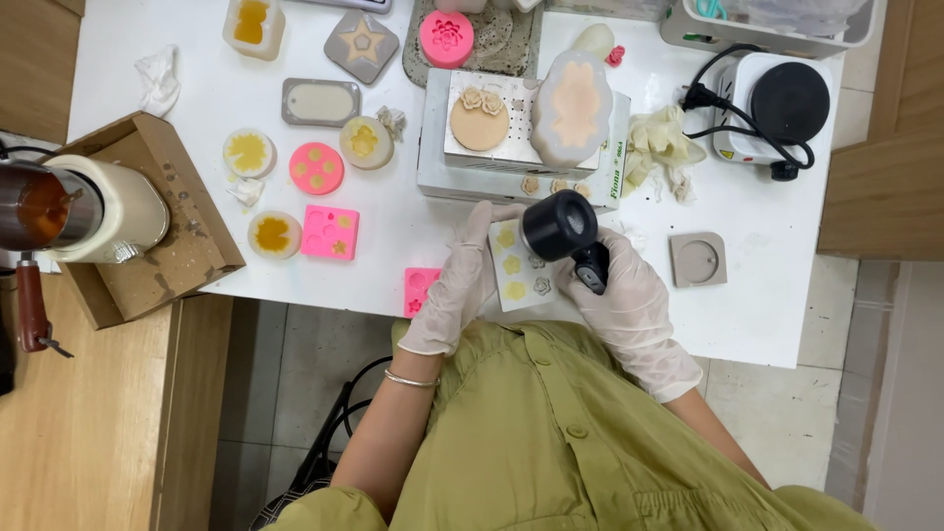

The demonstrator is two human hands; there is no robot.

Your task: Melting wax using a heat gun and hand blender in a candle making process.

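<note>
- Near the front edge of the white surface (393,265), the gloved left hand (460,285) is closed on the left side of a small white rectangular silicone mould with yellow flower cavities (518,265), fingers curled over its edge.
- Just right of it, the gloved right hand (621,295) is clamped around the handle of a black heat gun with a round barrel (562,228); the barrel sits above the mould's upper right corner.
- Left of the hands: a pink square silicone mould (329,233), a round pink mould (317,168) and a small pink mould (421,290) at the surface edge, close beside the left hand.
- Behind the hands: a white box (442,177) carrying a round tan disc with rosettes (479,123) and a translucent oval mould (571,108).
- Far right: a white hotplate with black top (787,103); a grey square mould (698,259) lies near the right hand.
</note>
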